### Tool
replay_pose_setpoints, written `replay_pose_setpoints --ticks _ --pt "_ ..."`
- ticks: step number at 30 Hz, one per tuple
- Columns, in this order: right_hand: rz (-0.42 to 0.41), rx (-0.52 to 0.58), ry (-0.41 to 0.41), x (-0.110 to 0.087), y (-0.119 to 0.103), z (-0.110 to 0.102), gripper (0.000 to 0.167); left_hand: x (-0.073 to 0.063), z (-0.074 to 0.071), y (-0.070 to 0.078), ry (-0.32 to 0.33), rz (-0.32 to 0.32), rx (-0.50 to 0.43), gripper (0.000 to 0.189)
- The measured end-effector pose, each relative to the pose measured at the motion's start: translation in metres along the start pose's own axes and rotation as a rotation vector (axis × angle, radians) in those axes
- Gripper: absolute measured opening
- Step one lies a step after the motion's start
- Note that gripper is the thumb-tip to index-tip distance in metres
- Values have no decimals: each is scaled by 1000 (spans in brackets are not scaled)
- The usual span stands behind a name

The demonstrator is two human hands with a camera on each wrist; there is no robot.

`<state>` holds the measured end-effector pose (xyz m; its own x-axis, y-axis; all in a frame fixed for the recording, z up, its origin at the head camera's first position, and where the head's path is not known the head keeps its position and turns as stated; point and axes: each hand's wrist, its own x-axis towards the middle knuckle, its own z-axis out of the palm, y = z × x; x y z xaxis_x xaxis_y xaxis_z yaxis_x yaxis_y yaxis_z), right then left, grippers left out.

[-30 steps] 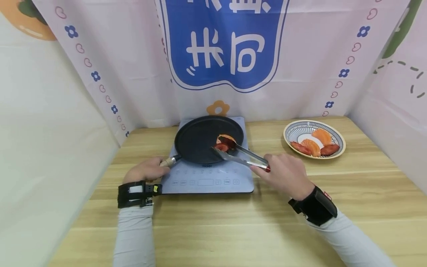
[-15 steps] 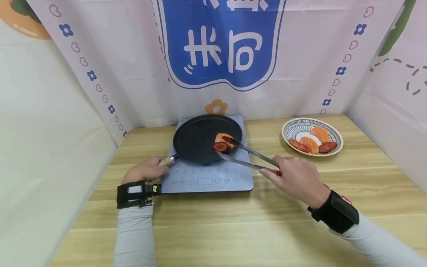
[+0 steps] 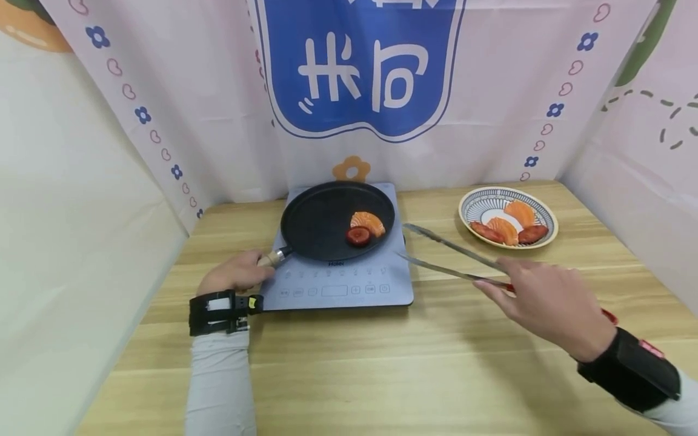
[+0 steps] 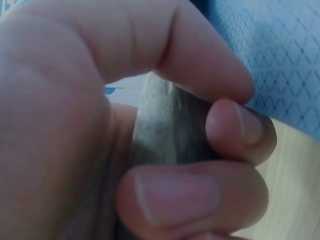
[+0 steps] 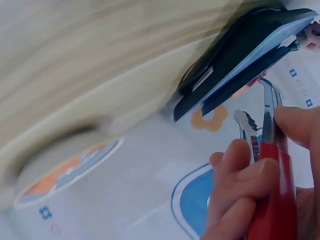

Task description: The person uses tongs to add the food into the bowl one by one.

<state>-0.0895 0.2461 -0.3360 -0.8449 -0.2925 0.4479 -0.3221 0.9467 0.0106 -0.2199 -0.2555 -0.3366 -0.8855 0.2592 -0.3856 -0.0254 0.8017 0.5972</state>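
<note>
Gripping rounded wooden handle (image 4: 165, 130), metal tongs (image 5: 286, 185).

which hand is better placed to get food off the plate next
Probably the right hand: it holds the tongs and is nearer the plate. The left hand grips the pan handle, farther away.

A pale wood-grain tabletop (image 3: 338, 369), its streaks running left to right, carries a grey-blue Haier induction cooktop (image 3: 305, 280) lying flat toward the back and, apart to its right, a round patterned plate (image 3: 487, 204).
</note>
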Motion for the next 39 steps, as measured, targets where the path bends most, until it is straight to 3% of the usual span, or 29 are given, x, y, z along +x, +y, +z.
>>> replay_pose_setpoints --ticks 6,12,15,21,28,34,39 --pt "11 -101 17 -7 29 -22 45 1 -2 2 -7 1 -2 29" --pt "-33 -203 135 -14 56 -28 80 -2 -2 1 -13 -2 -7 31" --pt "-36 -209 133 -14 67 -30 86 -2 -3 0 -9 -6 -2 32" --pt "-19 -243 34 -14 81 -36 75 -2 -4 0 -6 1 12 31" --pt "-54 -267 97 -10 87 -32 77 -4 -3 0 1 8 14 28" --pt "-2 -273 -67 -2 92 -31 44 -4 0 -1 4 12 6 27" --pt "-27 -272 -102 7 91 -24 47 -3 0 0 14 1 4 26"
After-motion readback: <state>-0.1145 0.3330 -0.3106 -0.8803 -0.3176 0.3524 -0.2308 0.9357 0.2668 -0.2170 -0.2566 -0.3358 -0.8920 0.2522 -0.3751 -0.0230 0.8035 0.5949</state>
